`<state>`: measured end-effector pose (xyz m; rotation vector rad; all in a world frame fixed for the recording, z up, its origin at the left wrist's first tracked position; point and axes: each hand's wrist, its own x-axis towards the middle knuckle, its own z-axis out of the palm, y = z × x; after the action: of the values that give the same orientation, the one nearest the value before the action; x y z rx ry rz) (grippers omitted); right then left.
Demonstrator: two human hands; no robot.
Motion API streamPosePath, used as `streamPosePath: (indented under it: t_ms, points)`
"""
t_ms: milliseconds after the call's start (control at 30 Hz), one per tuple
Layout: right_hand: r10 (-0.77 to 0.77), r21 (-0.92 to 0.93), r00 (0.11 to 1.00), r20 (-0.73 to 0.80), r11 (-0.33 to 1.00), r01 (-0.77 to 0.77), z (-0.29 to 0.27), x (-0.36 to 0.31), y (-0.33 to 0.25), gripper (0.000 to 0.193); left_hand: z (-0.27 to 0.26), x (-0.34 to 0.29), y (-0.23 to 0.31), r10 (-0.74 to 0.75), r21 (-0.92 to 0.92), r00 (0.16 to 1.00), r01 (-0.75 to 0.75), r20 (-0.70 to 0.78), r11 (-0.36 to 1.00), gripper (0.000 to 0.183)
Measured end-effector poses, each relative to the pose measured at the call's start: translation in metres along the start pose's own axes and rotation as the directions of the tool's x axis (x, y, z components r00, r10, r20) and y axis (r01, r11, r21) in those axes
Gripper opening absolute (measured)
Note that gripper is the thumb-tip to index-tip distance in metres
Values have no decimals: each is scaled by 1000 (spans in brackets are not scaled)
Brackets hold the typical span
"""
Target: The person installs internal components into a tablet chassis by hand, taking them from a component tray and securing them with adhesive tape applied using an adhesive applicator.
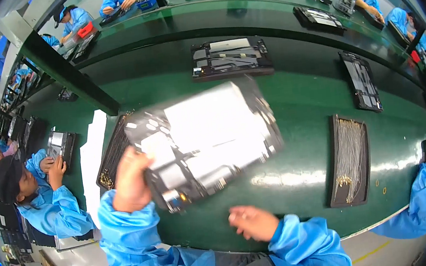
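Observation:
My left hand point(133, 179) grips an opened tablet point(212, 128) by its left edge and holds it tilted above the green table. Its black frame carries large silver-white plates and small circuit parts, smeared by motion. Near the table's front edge, my right hand point(255, 223) is apart from the tablet, with loosely bent fingers and nothing visible in them. Left of the tablet, partly behind my left hand, lies a dark tray point(115, 149) of wires with gold-coloured ends. On the right, a black tray point(335, 163) holds many thin grey wires point(353, 151) with similar ends.
Another opened tablet point(231, 58) lies at the back of the green table point(296, 123), and one more point(362, 82) at the right. White sheets point(93, 162) and a green post point(66, 71) stand left. A co-worker point(41, 189) handles a device there; others sit behind the raised shelf.

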<state>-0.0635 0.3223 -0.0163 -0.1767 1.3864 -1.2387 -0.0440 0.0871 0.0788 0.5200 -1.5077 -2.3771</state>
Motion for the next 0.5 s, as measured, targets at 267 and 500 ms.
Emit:
streamPosePath:
  t_ms: [267, 500]
  points:
    - [-96, -365, 970, 222, 915, 174, 25, -24, 34, 48, 9, 2, -88, -27, 789, 991, -89, 133, 607, 29]
    - [65, -104, 977, 205, 994, -45, 26, -26, 32, 51, -112, 29, -58, 553, 900, 812, 366, -185, -236, 25]
